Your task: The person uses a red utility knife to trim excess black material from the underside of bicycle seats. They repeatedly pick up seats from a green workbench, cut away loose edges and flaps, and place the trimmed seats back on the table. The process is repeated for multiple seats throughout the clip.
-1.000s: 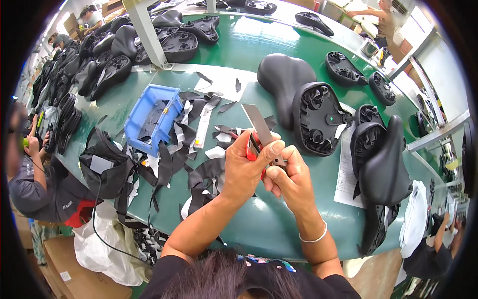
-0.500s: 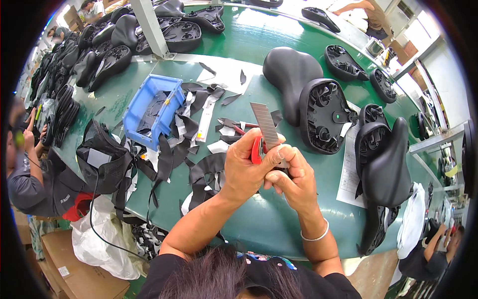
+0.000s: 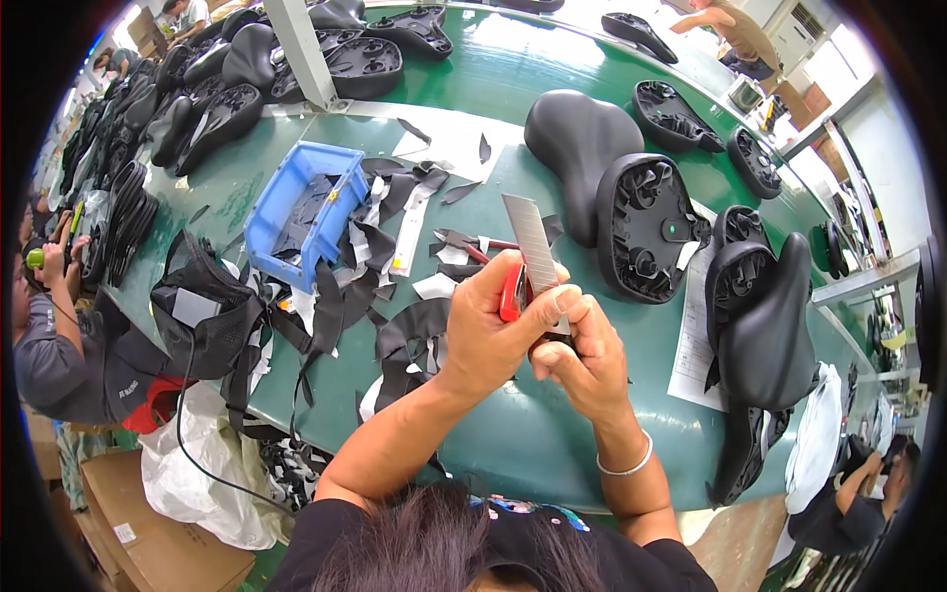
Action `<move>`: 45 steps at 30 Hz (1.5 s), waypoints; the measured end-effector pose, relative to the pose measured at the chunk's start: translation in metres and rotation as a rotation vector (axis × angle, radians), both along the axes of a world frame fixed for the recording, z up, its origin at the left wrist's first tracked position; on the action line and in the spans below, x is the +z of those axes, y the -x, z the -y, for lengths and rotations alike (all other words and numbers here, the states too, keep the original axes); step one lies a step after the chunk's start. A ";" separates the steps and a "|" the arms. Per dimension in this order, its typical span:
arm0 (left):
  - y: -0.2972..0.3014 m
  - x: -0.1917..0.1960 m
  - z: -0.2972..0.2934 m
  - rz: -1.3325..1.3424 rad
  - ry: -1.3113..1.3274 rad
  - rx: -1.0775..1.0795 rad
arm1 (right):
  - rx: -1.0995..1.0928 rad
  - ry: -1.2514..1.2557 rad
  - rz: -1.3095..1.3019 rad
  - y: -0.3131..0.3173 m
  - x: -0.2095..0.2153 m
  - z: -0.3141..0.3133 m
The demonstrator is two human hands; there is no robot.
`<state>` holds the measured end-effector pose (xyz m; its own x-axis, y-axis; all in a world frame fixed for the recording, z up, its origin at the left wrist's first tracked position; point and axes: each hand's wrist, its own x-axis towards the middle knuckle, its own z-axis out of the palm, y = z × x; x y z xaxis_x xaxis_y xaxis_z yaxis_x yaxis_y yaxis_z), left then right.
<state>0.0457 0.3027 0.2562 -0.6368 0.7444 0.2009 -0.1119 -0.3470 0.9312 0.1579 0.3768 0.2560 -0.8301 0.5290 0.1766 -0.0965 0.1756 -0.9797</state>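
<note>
Over the near side of the green bench (image 3: 523,444), I have both hands raised close together, working at a wide silver blade (image 3: 530,235). It stands tilted a little to the left, its slanted tip up and fine lines scored across its face. The left hand (image 3: 488,326) is closed around a red tool body (image 3: 510,301), mostly hidden by the palm, with the thumb laid against the blade. The right hand (image 3: 592,360) is bent in just beside it, thumb and fingers pinched at the blade's lower end; from my end I cannot tell whether blade and red body are joined. A white bracelet (image 3: 626,464) circles the right wrist. Beyond the left hand I see red-handled pliers (image 3: 473,249) lying among black scraps (image 3: 340,301), which spread up to a blue bin (image 3: 279,273) holding more dark pieces. Left of those, a black pouch (image 3: 227,345) sits with a grey box (image 3: 195,308) in its mouth. Past the right hand, one black saddle (image 3: 582,138) lies smooth side up, touching an upturned saddle (image 3: 646,232) whose hollow underside shows. Farther right I make out a printed sheet (image 3: 693,365) partly under stacked saddles (image 3: 764,345). At the far left, a co-worker (image 3: 59,345) in a dark shirt holds something green.
</note>
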 end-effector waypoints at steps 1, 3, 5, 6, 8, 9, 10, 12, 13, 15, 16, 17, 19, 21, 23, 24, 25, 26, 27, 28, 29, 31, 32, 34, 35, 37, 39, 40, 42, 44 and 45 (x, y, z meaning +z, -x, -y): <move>0.000 -0.002 -0.001 -0.060 -0.011 0.019 | -0.003 0.011 -0.006 0.000 0.000 -0.001; 0.002 -0.009 -0.002 0.009 -0.089 0.004 | -0.045 0.083 -0.006 -0.001 0.001 -0.001; 0.010 -0.014 -0.007 0.258 -0.233 -0.073 | -0.128 0.199 0.002 -0.002 0.005 -0.002; 0.017 -0.013 -0.005 0.314 -0.253 -0.067 | -0.149 0.206 0.021 -0.004 0.006 -0.004; 0.031 -0.008 -0.004 0.589 -0.314 0.071 | -0.182 0.220 0.056 -0.016 0.011 -0.008; 0.040 -0.005 0.000 0.594 -0.268 0.150 | -0.159 0.159 0.106 -0.021 0.011 -0.008; 0.046 -0.005 0.002 0.642 -0.271 0.207 | -0.124 0.126 0.148 -0.026 0.008 -0.006; 0.050 -0.001 0.006 0.657 -0.270 0.253 | -0.067 0.058 0.241 -0.038 0.002 0.000; 0.052 -0.002 0.007 0.665 -0.292 0.244 | -0.061 0.061 0.241 -0.039 -0.002 0.001; 0.054 -0.003 0.008 0.698 -0.318 0.238 | -0.067 0.067 0.245 -0.043 -0.007 0.004; 0.053 -0.003 0.009 0.704 -0.303 0.265 | -0.069 0.083 0.266 -0.044 -0.007 0.005; 0.053 0.000 0.008 0.706 -0.293 0.286 | -0.074 0.094 0.282 -0.045 -0.006 0.005; 0.052 0.002 0.008 0.707 -0.283 0.301 | -0.067 0.141 0.316 -0.047 -0.005 0.006; 0.050 0.003 0.008 0.702 -0.288 0.287 | -0.043 0.208 0.350 -0.049 -0.003 0.008; 0.045 0.003 0.006 0.695 -0.275 0.236 | -0.022 0.294 0.327 -0.047 -0.001 0.012; 0.041 0.003 0.006 0.690 -0.269 0.208 | -0.013 0.336 0.314 -0.045 0.001 0.014; 0.038 0.004 0.005 0.665 -0.260 0.193 | 0.013 0.348 0.304 -0.044 0.004 0.017; 0.034 0.005 0.004 0.673 -0.263 0.169 | 0.029 0.363 0.273 -0.043 0.003 0.019; 0.030 0.006 0.003 0.681 -0.266 0.146 | 0.045 0.378 0.242 -0.041 0.002 0.021; 0.025 0.007 0.002 0.689 -0.268 0.123 | 0.062 0.393 0.211 -0.039 0.001 0.024; 0.022 0.006 0.002 0.678 -0.287 0.085 | 0.033 0.398 0.147 -0.032 0.003 0.030; 0.011 0.010 0.003 0.683 -0.273 0.079 | 0.001 0.408 0.090 -0.024 0.008 0.036; 0.006 0.013 0.004 0.679 -0.263 0.083 | -0.007 0.416 0.057 -0.021 0.011 0.038; -0.002 0.015 0.006 0.671 -0.267 0.064 | -0.051 0.277 0.079 -0.021 0.015 0.042; -0.006 0.018 0.006 0.637 -0.271 0.052 | -0.085 0.174 0.065 -0.021 0.014 0.042; -0.017 0.019 0.005 0.626 -0.333 -0.047 | -0.119 -0.145 0.027 -0.025 0.005 0.034; -0.038 0.020 0.002 0.552 -0.295 -0.056 | -0.126 -0.237 -0.032 -0.024 0.004 0.026; -0.045 0.017 -0.002 0.532 -0.278 -0.029 | -0.089 -0.250 -0.053 -0.026 0.006 0.022; -0.042 0.019 -0.006 0.497 -0.232 0.025 | -0.009 -0.261 -0.103 -0.029 0.010 0.015; -0.037 0.022 -0.011 0.476 -0.234 -0.086 | 0.139 -0.223 0.004 -0.047 0.012 0.005; -0.039 0.021 -0.021 0.417 -0.201 -0.095 | 0.154 -0.079 0.060 -0.054 0.021 0.001</move>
<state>0.0851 0.3236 0.2776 -0.6248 0.7758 0.0883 -0.5022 -0.4859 0.7153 0.2118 0.3762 0.2772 -0.9104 0.3816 0.1602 -0.0700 0.2396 -0.9684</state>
